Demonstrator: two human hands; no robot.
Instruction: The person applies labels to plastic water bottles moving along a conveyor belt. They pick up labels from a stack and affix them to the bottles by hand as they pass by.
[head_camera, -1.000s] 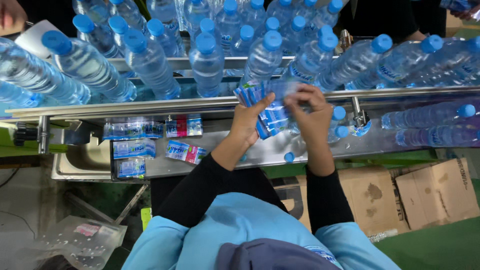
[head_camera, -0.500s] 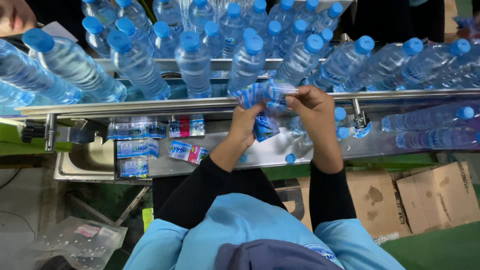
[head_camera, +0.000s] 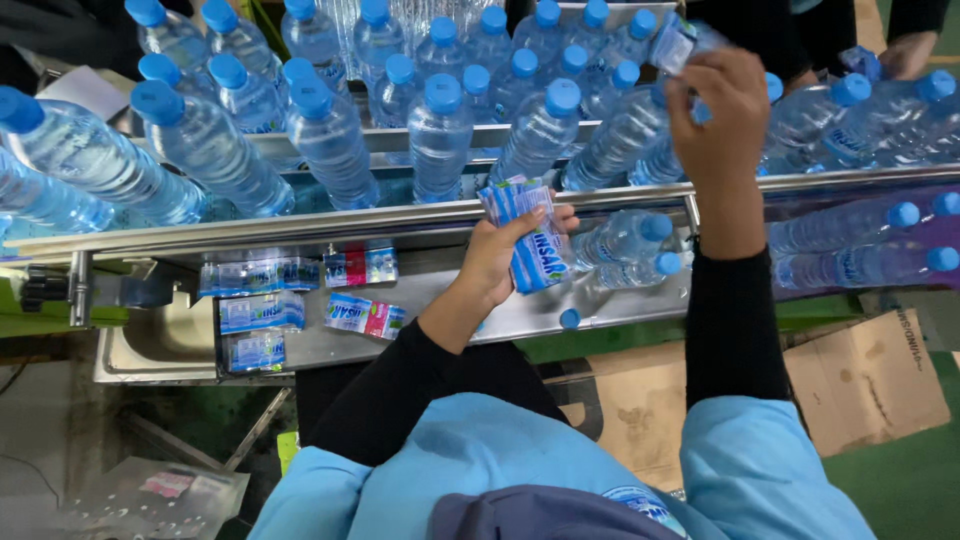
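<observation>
Label sleeves (head_camera: 525, 235), a thin stack of blue-and-white plastic film, are sitting in my left hand (head_camera: 500, 262) just below the steel rail (head_camera: 300, 225), pinched between thumb and fingers. I am judging them to be very light, limp and slick: the stack is bowing a little where it overhangs my fingers, so a grip across the middle of the flat faces, as I am applying now, is holding the sheets together better than a pinch at one corner would. My right hand (head_camera: 722, 118) is reaching above the rail, over the packed bottles (head_camera: 440, 130), with its fingertips closed on one single sleeve (head_camera: 676, 42) held up near a bottle cap. That lone sleeve is looking crumpled and partly see-through; I am expecting it to fold or slide unless it is being taken by its open edge. The bottles, filled and capped in blue, are standing crowded shoulder to shoulder beyond the rail; several more are lying on their sides just right of my left hand. Spare label bundles (head_camera: 300, 295) are resting on the steel desk (head_camera: 430, 300) below the rail, left of my left hand. Cardboard boxes (head_camera: 870, 375) are lying on the floor, well below the rail.
</observation>
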